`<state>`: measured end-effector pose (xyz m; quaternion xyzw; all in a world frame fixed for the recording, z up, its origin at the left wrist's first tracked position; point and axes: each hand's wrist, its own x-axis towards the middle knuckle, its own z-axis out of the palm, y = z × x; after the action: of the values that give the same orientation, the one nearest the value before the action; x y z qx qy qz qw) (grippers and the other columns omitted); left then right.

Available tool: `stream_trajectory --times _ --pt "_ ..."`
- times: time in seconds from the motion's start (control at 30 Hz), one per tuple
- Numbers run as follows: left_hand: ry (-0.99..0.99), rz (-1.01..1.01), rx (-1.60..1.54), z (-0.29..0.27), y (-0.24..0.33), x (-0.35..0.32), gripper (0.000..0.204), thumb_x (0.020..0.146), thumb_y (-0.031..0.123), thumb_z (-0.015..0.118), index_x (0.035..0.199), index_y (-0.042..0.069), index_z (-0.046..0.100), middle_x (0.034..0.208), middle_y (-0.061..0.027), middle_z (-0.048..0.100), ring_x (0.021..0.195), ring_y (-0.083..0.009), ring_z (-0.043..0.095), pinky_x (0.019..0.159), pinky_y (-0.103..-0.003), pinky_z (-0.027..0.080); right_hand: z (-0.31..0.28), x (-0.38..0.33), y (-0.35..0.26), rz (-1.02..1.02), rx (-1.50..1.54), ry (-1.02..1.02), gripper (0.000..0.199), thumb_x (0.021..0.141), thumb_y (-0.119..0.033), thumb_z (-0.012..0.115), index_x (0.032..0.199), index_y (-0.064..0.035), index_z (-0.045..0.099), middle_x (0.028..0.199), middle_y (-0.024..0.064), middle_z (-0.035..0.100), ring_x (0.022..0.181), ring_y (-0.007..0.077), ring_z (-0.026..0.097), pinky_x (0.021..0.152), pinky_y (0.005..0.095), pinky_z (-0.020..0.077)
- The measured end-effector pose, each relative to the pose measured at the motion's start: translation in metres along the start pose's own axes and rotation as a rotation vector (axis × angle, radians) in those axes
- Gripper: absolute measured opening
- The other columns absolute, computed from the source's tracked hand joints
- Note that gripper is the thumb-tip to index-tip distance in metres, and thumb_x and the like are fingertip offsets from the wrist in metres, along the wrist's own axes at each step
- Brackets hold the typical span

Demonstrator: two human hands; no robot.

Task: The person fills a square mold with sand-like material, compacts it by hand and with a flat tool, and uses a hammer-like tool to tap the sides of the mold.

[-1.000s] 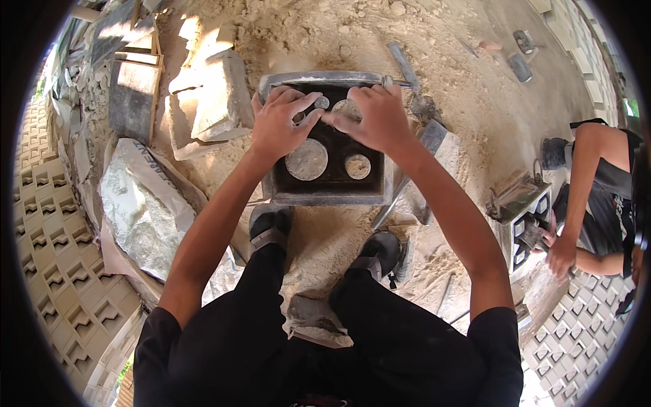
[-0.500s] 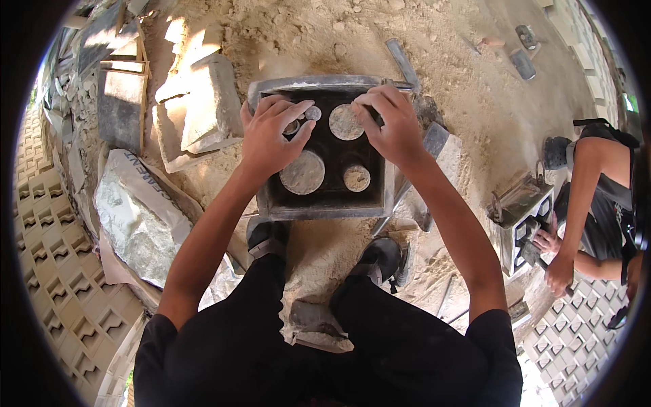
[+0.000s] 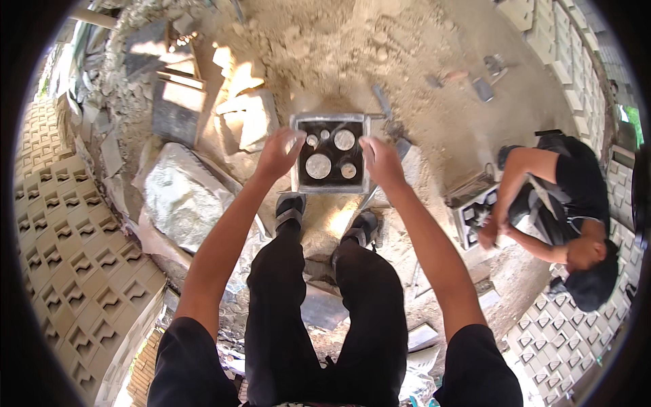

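Note:
A dark square mould box (image 3: 330, 188) with a grey rim rests on the sandy ground in front of my feet. Several round pale discs of different sizes lie inside, the biggest being a disc (image 3: 318, 166) at the near left. My left hand (image 3: 277, 156) overlaps the box's left rim in the picture, and my right hand (image 3: 384, 161) is by the right rim. Both hands' fingertips are blurred, so I cannot see whether they touch the box. No held object shows in either hand.
At right, a crouching person (image 3: 576, 176) works at another mould box (image 3: 468, 220). A whitish bulging sack (image 3: 183, 197) lies at left, with stone slabs (image 3: 247, 119) beyond it. Patterned blocks (image 3: 78, 271) are stacked at the left edge. A flat-bladed tool (image 3: 382, 100) lies behind the box.
My view has risen and drawn back, so the box looks smaller. My hands have moved from the discs inside to the box's two sides. The other person has leaned over and shows more fully.

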<state>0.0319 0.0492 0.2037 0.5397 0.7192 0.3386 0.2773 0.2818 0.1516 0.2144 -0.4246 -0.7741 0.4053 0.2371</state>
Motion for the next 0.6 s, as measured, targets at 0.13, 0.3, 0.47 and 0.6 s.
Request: stream_trajectory --times 0.13,0.3,0.47,0.6 --pt "0.123 -0.127 -0.089 -0.112 0.136 -0.034 0.018 0.083 0.016 0.072 0.096 0.004 0.069 0.099 -0.0165 0.068 0.094 -0.0349 0.064 0.085 -0.04 0.05 -0.086 -0.03 -0.133 0.175 -0.081 0.046 0.039 0.094 -0.029 0.063 0.071 0.0014 0.055 0.051 0.018 0.042 0.043 0.0291 0.036 0.046 0.0404 0.0334" --pt "0.292 -0.166 -0.168 -0.25 0.315 -0.073 0.015 0.085 0.013 0.07 0.091 0.0 0.066 0.085 -0.0113 0.068 0.082 -0.0176 0.064 0.078 -0.03 0.05 -0.182 -0.05 -0.334 0.208 0.249 0.222 0.03 0.094 -0.027 0.064 0.081 0.0004 0.063 0.059 0.002 0.056 0.058 0.005 0.049 0.052 0.0272 0.0409" --pt "0.41 -0.103 -0.415 -0.327 0.455 -0.098 0.017 0.091 0.012 0.064 0.1 -0.002 0.062 0.089 -0.0062 0.066 0.086 -0.0126 0.061 0.078 -0.027 0.048 -0.268 -0.065 -0.461 0.191 0.381 0.167 0.025 0.093 -0.022 0.065 0.081 -0.0009 0.063 0.063 -0.0024 0.055 0.058 0.0027 0.049 0.051 0.0217 0.0375" --pt "0.513 -0.06 -0.412 -0.372 0.518 -0.122 0.016 0.094 0.013 0.061 0.098 -0.002 0.063 0.092 -0.0057 0.066 0.084 -0.011 0.06 0.075 -0.026 0.048 -0.311 -0.065 -0.524 0.033 0.419 0.141 0.013 0.092 -0.015 0.066 0.095 -0.0017 0.063 0.073 -0.003 0.058 0.06 0.002 0.05 0.055 0.019 0.0417"
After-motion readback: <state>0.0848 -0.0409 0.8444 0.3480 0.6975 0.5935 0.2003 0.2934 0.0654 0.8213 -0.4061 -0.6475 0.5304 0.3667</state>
